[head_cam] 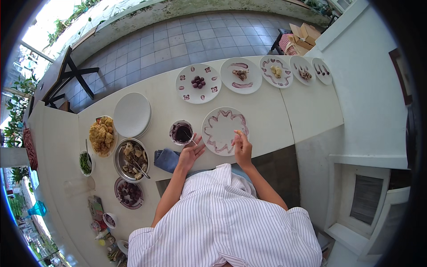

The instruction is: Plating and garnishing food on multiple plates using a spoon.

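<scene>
A white plate (223, 131) with a wavy purple sauce ring lies in front of me. My right hand (242, 147) is over its right side, fingers bent and drawn together; whether anything small is between them cannot be made out. My left hand (191, 155) is palm up with fingers apart, at the lower right of a white bowl of dark purple sauce (182, 132). A thin pale handle leans out of that bowl towards my left fingers. Beside my left wrist lies a folded blue cloth (166, 160).
Several decorated plates, one with dark grapes (198, 83), line the far edge. On the left stand stacked white plates (132, 115), fried food (102, 137), a metal bowl with a spoon (131, 160), a bowl of chopped greens (85, 163) and a plate of grapes (129, 193).
</scene>
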The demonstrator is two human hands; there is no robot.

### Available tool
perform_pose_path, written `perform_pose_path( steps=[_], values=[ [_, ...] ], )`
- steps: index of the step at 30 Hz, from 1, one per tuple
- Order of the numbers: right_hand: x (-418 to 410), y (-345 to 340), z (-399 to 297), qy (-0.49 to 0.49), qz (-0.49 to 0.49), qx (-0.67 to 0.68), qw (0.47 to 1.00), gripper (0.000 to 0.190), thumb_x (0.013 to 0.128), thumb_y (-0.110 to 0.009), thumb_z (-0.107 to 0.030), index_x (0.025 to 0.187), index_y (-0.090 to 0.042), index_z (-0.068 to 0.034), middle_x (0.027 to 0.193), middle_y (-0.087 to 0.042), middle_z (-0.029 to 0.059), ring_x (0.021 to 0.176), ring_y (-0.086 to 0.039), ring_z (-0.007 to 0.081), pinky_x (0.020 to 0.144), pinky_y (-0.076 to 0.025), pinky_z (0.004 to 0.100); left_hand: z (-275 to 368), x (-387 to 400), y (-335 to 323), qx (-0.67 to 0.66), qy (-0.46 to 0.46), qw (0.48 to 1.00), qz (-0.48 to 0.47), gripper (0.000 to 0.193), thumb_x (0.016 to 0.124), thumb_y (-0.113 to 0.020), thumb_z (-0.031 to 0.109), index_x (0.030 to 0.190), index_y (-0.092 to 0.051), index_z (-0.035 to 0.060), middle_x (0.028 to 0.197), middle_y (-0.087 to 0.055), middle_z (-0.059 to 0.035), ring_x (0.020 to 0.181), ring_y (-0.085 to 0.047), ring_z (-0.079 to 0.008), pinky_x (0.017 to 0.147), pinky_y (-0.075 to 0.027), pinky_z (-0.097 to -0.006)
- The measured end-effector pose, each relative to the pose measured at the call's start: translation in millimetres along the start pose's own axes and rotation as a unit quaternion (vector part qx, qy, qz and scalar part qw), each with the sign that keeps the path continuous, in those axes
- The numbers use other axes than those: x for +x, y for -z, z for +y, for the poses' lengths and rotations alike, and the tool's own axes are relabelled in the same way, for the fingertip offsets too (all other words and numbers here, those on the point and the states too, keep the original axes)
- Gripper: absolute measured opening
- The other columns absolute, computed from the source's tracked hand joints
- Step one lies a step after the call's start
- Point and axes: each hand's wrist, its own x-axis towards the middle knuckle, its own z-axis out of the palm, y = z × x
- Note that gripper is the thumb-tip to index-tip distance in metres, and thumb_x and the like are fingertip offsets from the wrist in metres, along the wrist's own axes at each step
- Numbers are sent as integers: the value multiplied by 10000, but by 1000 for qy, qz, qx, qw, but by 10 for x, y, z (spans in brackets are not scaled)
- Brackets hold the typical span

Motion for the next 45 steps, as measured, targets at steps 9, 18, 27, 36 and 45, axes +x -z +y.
perform_pose_path(
  steps=[9, 18, 27, 36, 45],
  values=[
    [327, 834, 715, -146, 168, 101, 970, 402, 954, -375, -333, 1065, -546, 14, 739, -586, 70, 599, -522, 104, 547, -407, 228, -81, -125, 130, -257, -144, 955, 33, 517, 825, -422, -11, 1319, -377, 133, 1355, -416, 19, 1178, -453, -167, 932, -399, -307],
    [726, 555, 827, -351, -69, 222, 907, 493, 931, -336, -481, 1007, -541, -39, 876, -607, 63, 726, -594, 123, 576, -434, 222, -361, -147, -272, -84, -97, 980, 151, 469, 892, -467, 169, 1331, -332, 75, 1318, -442, -89, 1170, -460, -178, 956, -379, -311],
    [664, 373, 569, -343, -230, 162, 896, 521, 903, -344, -550, 875, -548, -71, 853, -574, 46, 760, -592, 137, 669, -494, 272, -626, -264, -422, -130, -119, 962, 210, 486, 900, -455, 263, 1316, -348, 36, 1294, -451, -103, 1176, -443, -202, 1011, -329, -328],
    [681, 237, 500, -359, -275, 153, 879, 696, 888, -325, -586, 1137, -529, 30, 1009, -603, 115, 865, -603, 200, 735, -499, 329, -504, -326, -264, -159, -181, 948, 208, 448, 904, -460, 229, 1275, -388, -11, 1221, -502, -117, 1139, -474, -211, 1004, -345, -334],
    [202, -381, -681, 200, 6, -31, 979, 173, 881, -490, -111, 994, -546, 8, 795, -538, 113, 704, -540, 219, 614, -426, 297, -195, -1045, 12, 38, -129, 974, 183, 361, 799, -652, 99, 1107, -535, -48, 969, -620, -95, 806, -624, -142, 724, -508, -219]
  ],
)
